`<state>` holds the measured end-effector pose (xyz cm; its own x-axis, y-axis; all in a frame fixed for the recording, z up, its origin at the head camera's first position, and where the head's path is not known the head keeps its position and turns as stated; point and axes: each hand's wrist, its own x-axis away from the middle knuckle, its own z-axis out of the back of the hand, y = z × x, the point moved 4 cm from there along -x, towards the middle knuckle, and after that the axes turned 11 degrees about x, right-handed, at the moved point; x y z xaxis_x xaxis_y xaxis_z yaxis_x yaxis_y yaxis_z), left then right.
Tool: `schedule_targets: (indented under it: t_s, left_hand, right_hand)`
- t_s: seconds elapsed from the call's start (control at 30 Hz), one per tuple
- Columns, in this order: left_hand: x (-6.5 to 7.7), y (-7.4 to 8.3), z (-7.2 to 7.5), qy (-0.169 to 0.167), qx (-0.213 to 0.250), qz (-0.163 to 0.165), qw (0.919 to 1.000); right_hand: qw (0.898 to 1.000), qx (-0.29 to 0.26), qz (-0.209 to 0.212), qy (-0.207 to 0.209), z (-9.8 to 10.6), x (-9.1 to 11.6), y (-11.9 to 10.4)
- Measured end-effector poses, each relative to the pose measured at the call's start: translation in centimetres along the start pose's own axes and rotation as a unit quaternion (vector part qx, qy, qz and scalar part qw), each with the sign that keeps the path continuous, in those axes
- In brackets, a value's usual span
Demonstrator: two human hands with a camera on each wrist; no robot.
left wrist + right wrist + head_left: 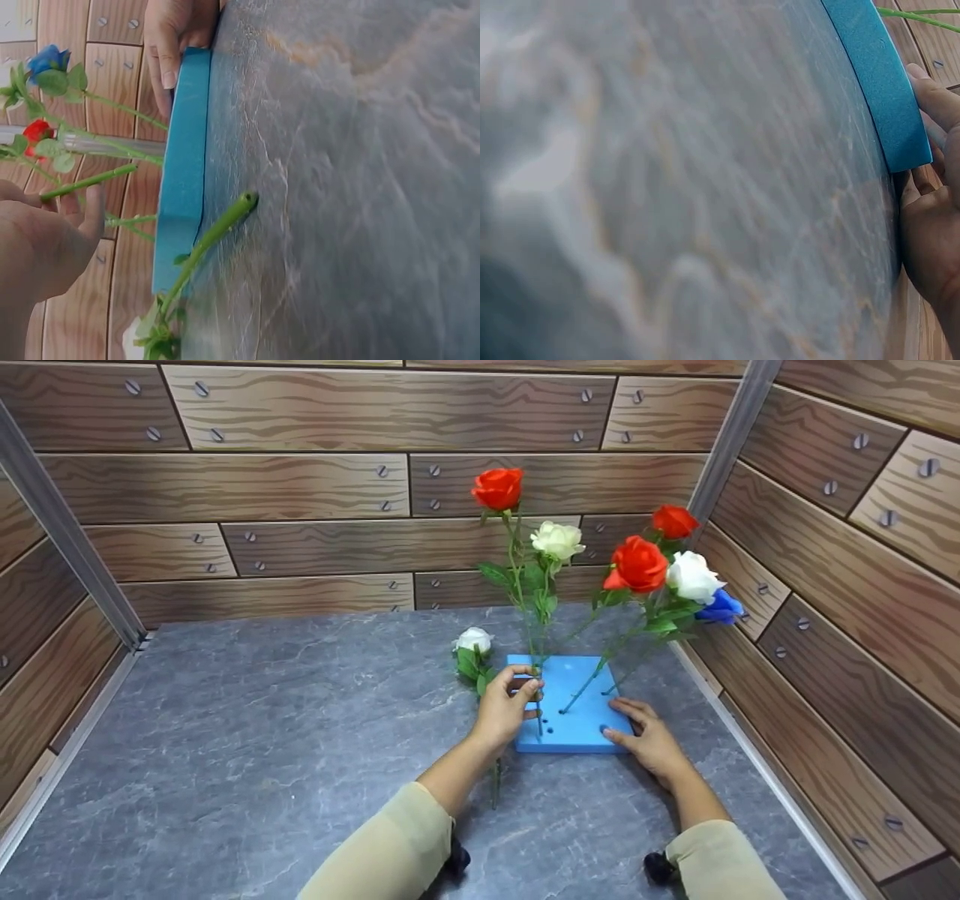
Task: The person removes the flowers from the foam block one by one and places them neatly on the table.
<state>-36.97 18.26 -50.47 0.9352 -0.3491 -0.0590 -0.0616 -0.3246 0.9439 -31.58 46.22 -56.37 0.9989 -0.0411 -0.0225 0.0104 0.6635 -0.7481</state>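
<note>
My left hand pinches the stem of a red rose between thumb and fingers, above the left side of a blue board. In the left wrist view the cut end of that green stem shows free, apart from the board. My right hand grips the board's near right edge, with the thumb near a hole. Standing in the board are a cream rose, a large red rose, another red rose, a white rose and a blue rose.
A loose white rose lies on the grey marbled table at the board's left, its stem pointing towards me and partly hidden by my left hand. Wood-patterned walls enclose the table at the back and both sides.
</note>
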Motion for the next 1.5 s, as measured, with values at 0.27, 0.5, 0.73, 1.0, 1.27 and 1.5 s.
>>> schedule_targets:
  t_s: [0.27,0.5,0.73,1.0,1.27,1.5]
  left_hand:
    - [0.4,0.6,0.8,-0.008,-0.007,0.003,0.9999]
    - [1.0,1.0,1.8,-0.012,0.003,0.01,0.9999]
    - [1.7,1.2,2.9,-0.012,-0.012,0.007,0.9998]
    - [2.4,1.7,4.1,0.006,-0.051,-0.004,0.9986]
    - [3.4,2.4,5.3,0.014,-0.065,0.002,0.9978]
    - [4.0,2.6,6.4,0.025,-0.083,0.002,0.9962]
  right_hand:
    - [1.0,0.0,-0.007,-0.01,0.2,0.0,0.2]
    - [1.0,-0.01,-0.004,-0.009,0.2,0.1,0.1]
    - [1.0,-0.004,-0.008,-0.008,0.0,-0.2,0.2]
    - [1.0,0.009,-0.008,-0.01,0.0,-0.1,0.3]
    - [1.0,0.017,-0.006,-0.012,0.0,0.0,0.2]
    - [1.0,0.017,0.002,-0.015,0.1,-0.2,0.0]
